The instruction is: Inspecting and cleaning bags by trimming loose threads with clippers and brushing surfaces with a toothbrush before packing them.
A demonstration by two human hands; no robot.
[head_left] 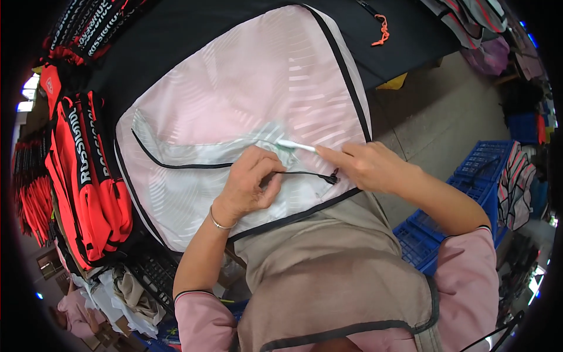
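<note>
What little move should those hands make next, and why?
Perhaps one short, gentle stroke of the white-handled tool across the pale patterned fabric: the right hand already has its tip there, and the left hand lies close by, fingers curled, well placed to steady it.

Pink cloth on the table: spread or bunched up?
Spread: the pink cloth shows its broad face and black edging across the dark table. Layers folded underneath: cannot tell.
</note>
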